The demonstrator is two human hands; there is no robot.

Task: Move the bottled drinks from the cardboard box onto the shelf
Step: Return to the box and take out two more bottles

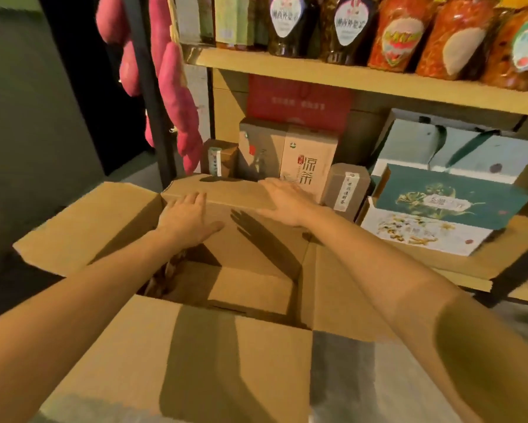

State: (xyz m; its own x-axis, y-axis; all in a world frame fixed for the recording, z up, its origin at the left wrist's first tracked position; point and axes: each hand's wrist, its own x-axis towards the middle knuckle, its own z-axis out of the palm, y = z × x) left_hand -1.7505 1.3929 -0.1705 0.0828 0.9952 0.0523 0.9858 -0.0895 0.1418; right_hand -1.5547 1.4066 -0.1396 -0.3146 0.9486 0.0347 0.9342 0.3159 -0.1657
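A large brown cardboard box (82,227) stands in front of me with its flaps spread outward. My left hand (186,218) lies flat on the far flap (250,233), fingers apart. My right hand (284,199) rests flat on the same flap's far edge, palm down. Both hands hold nothing. Inside the box opening (223,288) I see brown cardboard and something dark at the left; no bottle can be made out. The wooden shelf (332,74) rises behind the box.
Dark jars (290,22) and red jars (400,32) fill the upper shelf board. Tea cartons (308,160) and flat gift boxes (445,199) sit on the lower board. Pink plush sweet potatoes (177,96) hang on a black post at the left.
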